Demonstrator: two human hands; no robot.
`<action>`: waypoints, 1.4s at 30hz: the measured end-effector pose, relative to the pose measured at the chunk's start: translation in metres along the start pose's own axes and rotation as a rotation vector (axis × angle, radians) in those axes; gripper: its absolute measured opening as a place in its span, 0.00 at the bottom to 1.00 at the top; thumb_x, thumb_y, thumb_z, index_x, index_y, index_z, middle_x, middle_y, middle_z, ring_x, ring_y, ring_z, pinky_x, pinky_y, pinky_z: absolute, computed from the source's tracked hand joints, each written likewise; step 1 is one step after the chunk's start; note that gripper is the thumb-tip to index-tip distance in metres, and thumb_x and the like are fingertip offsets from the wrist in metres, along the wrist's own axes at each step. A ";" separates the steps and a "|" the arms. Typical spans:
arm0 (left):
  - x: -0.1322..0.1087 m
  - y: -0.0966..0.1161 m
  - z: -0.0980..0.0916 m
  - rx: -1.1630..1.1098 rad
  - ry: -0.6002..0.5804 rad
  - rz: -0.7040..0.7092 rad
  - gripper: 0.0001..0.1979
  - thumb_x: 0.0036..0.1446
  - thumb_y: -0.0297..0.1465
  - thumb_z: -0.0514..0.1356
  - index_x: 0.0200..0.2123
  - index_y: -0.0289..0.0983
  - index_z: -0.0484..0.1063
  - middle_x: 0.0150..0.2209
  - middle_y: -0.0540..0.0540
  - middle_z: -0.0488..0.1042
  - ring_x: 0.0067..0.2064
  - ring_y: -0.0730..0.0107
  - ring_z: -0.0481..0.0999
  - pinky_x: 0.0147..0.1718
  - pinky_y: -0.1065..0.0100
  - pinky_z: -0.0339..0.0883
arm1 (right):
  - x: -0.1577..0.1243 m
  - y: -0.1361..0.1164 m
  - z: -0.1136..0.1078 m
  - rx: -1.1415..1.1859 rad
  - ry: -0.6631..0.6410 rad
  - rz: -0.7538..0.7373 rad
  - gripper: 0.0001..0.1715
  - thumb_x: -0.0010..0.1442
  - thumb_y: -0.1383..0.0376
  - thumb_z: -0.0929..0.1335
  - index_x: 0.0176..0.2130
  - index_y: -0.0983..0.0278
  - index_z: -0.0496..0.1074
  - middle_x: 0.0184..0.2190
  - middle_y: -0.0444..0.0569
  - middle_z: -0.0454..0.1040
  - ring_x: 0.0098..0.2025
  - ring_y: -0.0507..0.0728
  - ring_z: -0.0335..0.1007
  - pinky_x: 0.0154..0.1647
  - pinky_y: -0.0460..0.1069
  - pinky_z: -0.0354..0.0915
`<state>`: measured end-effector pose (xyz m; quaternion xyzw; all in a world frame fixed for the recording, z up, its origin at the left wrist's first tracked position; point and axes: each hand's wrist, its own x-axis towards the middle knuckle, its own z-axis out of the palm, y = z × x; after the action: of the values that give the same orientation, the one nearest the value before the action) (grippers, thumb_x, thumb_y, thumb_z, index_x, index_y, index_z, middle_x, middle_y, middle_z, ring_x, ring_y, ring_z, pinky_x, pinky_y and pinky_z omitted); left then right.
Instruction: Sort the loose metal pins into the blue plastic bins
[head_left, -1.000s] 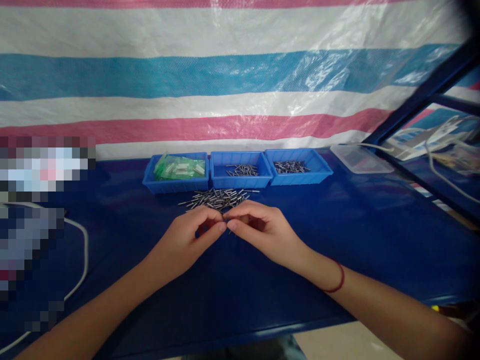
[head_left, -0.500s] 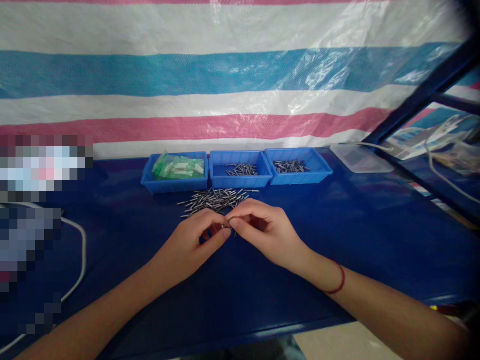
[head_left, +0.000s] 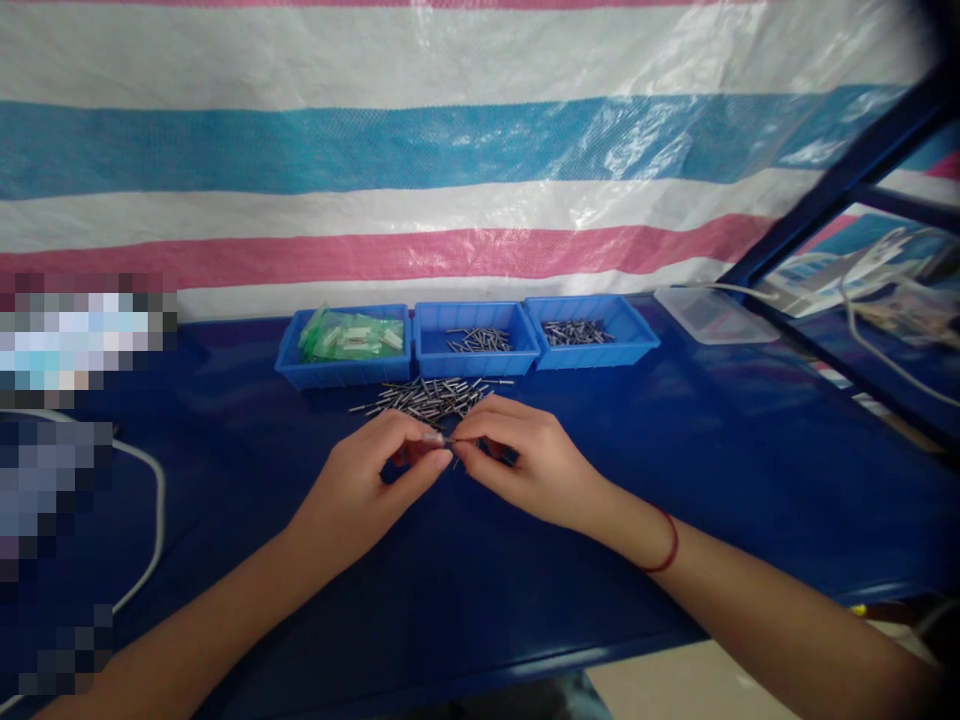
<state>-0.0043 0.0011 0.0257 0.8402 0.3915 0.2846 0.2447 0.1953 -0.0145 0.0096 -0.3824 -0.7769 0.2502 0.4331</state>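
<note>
Both left hand and right hand pinch what appears to be one slim grey metal pin over the glossy blue tabletop — likely light, stiff, slippery; hold mid-shank.

A dark blue bench with a glossy top carries everything. Along its far side stand 3 blue bins in 1 row, side by side: the left bin, the middle bin and the right bin. Just in front of the left 2 lies a loose heap of thin metal pins, pointing various ways, its near edge partly hidden. A clear plastic tray lies right of the bins; a white cable curves across the left end.
</note>
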 end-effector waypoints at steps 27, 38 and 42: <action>0.011 -0.033 -0.003 0.737 -0.140 0.267 0.11 0.66 0.31 0.50 0.38 0.36 0.71 0.37 0.44 0.73 0.37 0.62 0.70 0.36 0.61 0.60 | 0.009 0.020 -0.010 0.054 0.064 0.325 0.13 0.60 0.60 0.65 0.34 0.66 0.75 0.28 0.47 0.71 0.27 0.50 0.62 0.28 0.46 0.58; 0.002 -0.012 -0.002 0.259 0.040 0.196 0.09 0.65 0.32 0.51 0.40 0.37 0.70 0.38 0.46 0.76 0.41 0.68 0.75 0.43 0.67 0.67 | 0.002 0.008 0.001 -0.035 -0.185 0.077 0.08 0.62 0.65 0.65 0.36 0.64 0.74 0.28 0.46 0.71 0.27 0.50 0.64 0.30 0.45 0.60; 0.001 -0.013 0.005 -0.028 0.078 -0.067 0.12 0.59 0.37 0.59 0.44 0.39 0.69 0.36 0.50 0.77 0.35 0.70 0.77 0.36 0.70 0.70 | 0.000 0.007 0.002 0.026 -0.169 0.132 0.09 0.62 0.64 0.65 0.36 0.64 0.74 0.28 0.46 0.71 0.27 0.50 0.63 0.28 0.45 0.59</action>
<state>-0.0072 0.0088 0.0145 0.8112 0.4248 0.3144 0.2505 0.1958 -0.0105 0.0038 -0.4048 -0.7804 0.3198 0.3535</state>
